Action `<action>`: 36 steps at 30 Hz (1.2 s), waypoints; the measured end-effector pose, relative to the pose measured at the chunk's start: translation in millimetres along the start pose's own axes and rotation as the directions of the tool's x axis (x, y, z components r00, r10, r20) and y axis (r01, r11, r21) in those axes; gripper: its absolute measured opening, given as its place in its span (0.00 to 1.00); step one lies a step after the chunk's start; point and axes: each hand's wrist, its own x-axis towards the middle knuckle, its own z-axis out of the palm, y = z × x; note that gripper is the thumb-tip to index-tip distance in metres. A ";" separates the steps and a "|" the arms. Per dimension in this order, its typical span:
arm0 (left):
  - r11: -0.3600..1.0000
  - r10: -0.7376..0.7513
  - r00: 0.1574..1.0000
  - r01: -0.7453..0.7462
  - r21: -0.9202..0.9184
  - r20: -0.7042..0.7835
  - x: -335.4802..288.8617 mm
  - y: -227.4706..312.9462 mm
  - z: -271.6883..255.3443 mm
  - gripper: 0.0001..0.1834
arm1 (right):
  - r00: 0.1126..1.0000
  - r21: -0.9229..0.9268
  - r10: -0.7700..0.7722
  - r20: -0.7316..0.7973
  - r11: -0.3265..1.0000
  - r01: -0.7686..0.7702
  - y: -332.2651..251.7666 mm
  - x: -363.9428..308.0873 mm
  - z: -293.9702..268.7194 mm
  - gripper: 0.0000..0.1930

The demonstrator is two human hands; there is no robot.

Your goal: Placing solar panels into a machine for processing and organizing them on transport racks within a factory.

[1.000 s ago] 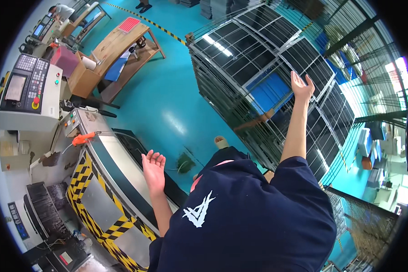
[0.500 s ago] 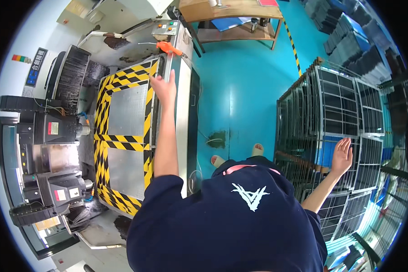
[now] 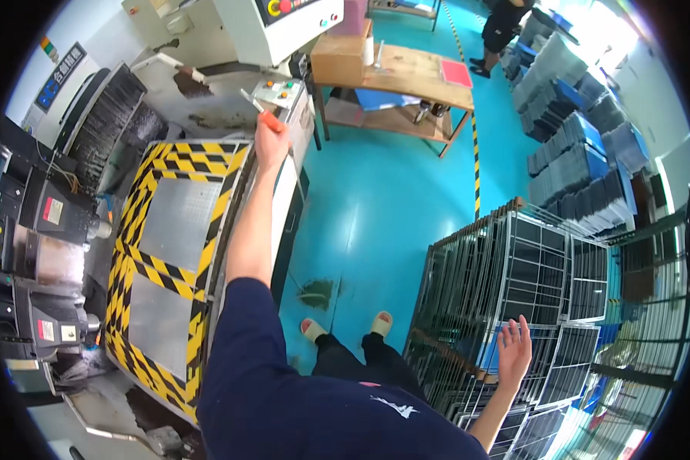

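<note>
My left hand (image 3: pixel 270 149) is closed around an orange air blow gun (image 3: pixel 271 121), above the side edge of the machine. The gun's thin nozzle points away and to the left, toward a small button panel (image 3: pixel 280 93). A hose hangs from it down the machine's side. Left of my forearm lies the machine bed, with bare metal plates (image 3: pixel 180 211) framed by yellow-and-black striped tape (image 3: pixel 162 268). My right hand (image 3: pixel 515 354) is held out with its fingers stretched, nothing in it, in front of a wire rack (image 3: pixel 540 264).
Dark spindle units (image 3: pixel 61 211) stand along the bed's left side. A white control box (image 3: pixel 284 31) overhangs the far end. Beyond is a wooden workbench (image 3: pixel 414 73) with a cardboard box (image 3: pixel 337 57). Stacked trays (image 3: pixel 567 153) line the far right. Another person (image 3: pixel 502 31) stands far back.
My left hand has reached forward and taken hold of the air blow gun, which lay on the machine's edge. The view has tilted up, showing more of the room. My right hand stays open.
</note>
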 end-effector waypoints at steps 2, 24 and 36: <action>0.971 0.236 0.966 -0.237 0.004 0.108 -47.2 19.6 -23.5 0.12 | 0.998 -0.093 0.039 0.054 0.995 -0.034 -3.3 9.5 20.2 0.26; 0.889 -0.224 0.609 0.448 -0.098 0.761 -363.0 179.0 -188.0 0.13 | 0.734 -0.569 0.010 0.679 0.639 0.517 148.4 148.1 375.9 0.29; 0.899 -0.207 0.713 0.409 -0.157 0.670 -333.4 113.3 -215.7 0.13 | 0.675 -0.663 0.187 0.713 0.493 0.564 182.7 141.4 385.5 0.14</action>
